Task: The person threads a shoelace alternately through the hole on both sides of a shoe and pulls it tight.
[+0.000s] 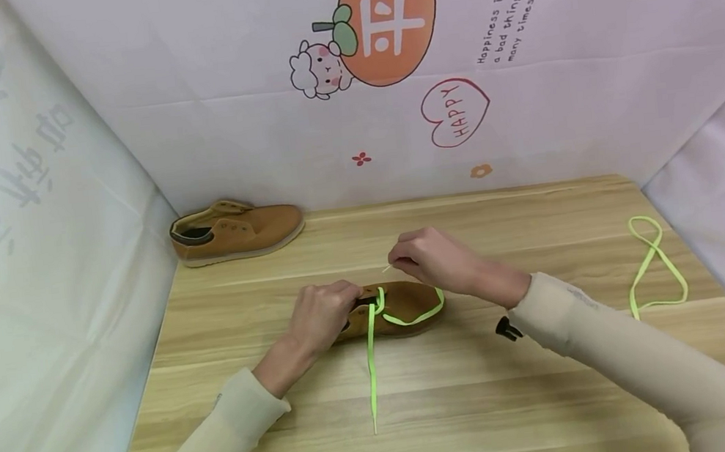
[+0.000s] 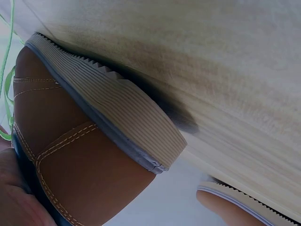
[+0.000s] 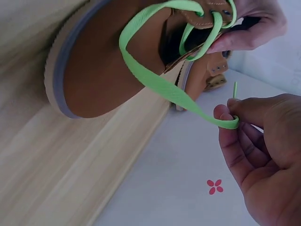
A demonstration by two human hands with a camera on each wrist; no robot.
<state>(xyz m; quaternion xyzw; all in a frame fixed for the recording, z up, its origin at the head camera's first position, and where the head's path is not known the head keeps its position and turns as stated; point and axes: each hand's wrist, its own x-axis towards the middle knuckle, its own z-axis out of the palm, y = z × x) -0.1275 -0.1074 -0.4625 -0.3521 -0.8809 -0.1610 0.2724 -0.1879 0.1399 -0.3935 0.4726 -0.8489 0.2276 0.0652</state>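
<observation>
A brown leather shoe (image 1: 413,296) sits on the wooden table, its toe pointing right in the head view. A bright green shoelace (image 3: 160,84) passes through some of its eyelets. One length of the lace hangs over the near side onto the tabletop. My left hand (image 1: 322,315) grips the shoe at its opening by the eyelet flap; in the left wrist view the fingers are partly cut off beside the heel (image 2: 84,165). Above the toe, my right hand (image 3: 268,150) pinches the lace near its tip between thumb and finger, and the lace curves between hand and shoe.
A second brown shoe (image 1: 263,229), with no lace in it, stands at the table's back left corner. Another green lace (image 1: 653,251) lies looped at the right. A small black clip (image 1: 508,328) shows under the right sleeve. Printed white cloth walls surround the table (image 1: 489,419).
</observation>
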